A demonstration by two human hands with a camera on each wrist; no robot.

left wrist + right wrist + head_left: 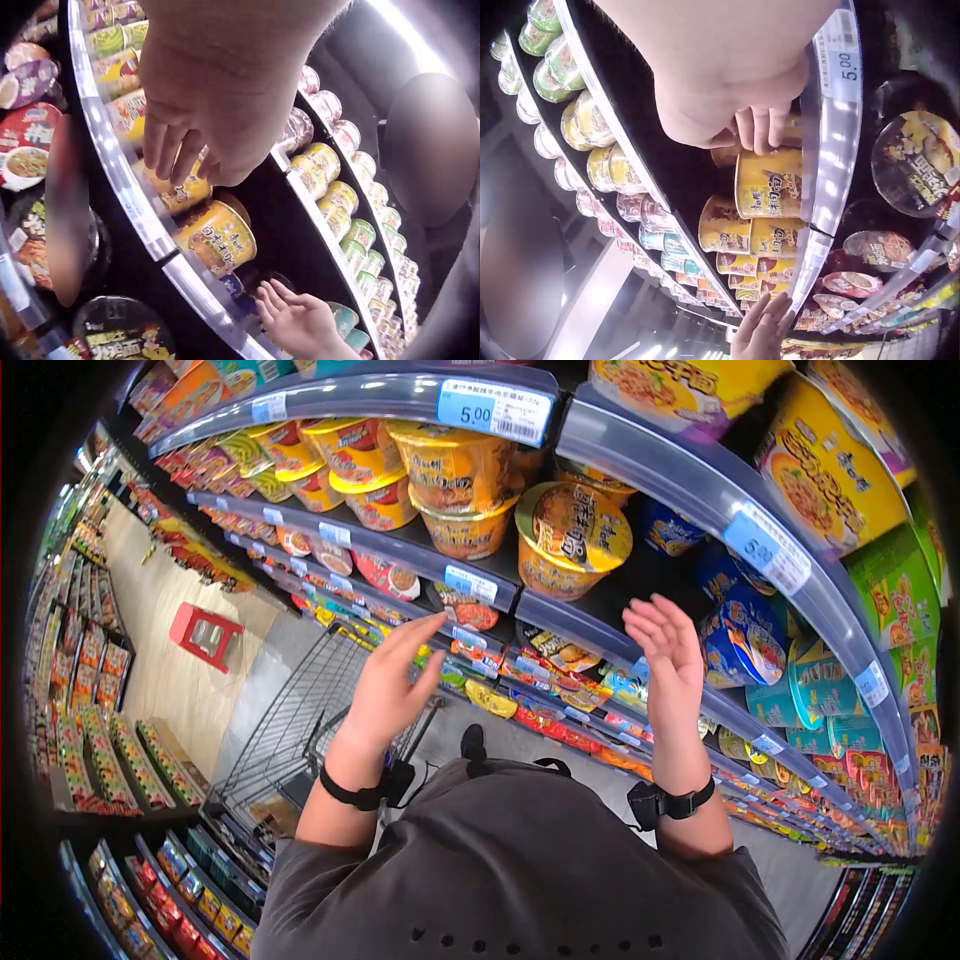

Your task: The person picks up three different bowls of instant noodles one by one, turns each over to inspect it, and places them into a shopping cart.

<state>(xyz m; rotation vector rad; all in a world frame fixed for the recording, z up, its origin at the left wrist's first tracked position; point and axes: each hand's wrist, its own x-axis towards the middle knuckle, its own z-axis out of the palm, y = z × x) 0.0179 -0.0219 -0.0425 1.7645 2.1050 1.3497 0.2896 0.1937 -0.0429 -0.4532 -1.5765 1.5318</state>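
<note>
A yellow noodle tub [572, 543] stands near the shelf's front edge, beside two stacked yellow tubs [462, 475]. My left hand [392, 685], fingers extended and holding nothing, is in front of the shelf, below the stacked tubs. To the right of the single tub, my right hand [668, 665] is raised with relaxed fingers and holds nothing. The left wrist view shows that tub [219, 238] between my left hand [217, 112] and right hand [304, 321]. In the right wrist view, the tub [769, 184] is near my right hand's fingers; whether they touch cannot be told.
A price-tagged shelf edge [640, 445] curves above the tubs. Blue tubs [742, 635] stand to the right, with teal tubs [800, 685] beyond. Lower shelves hold noodle bowls. A wire shopping cart [290, 710] stands at the left, and a red stool [206, 637] is farther off.
</note>
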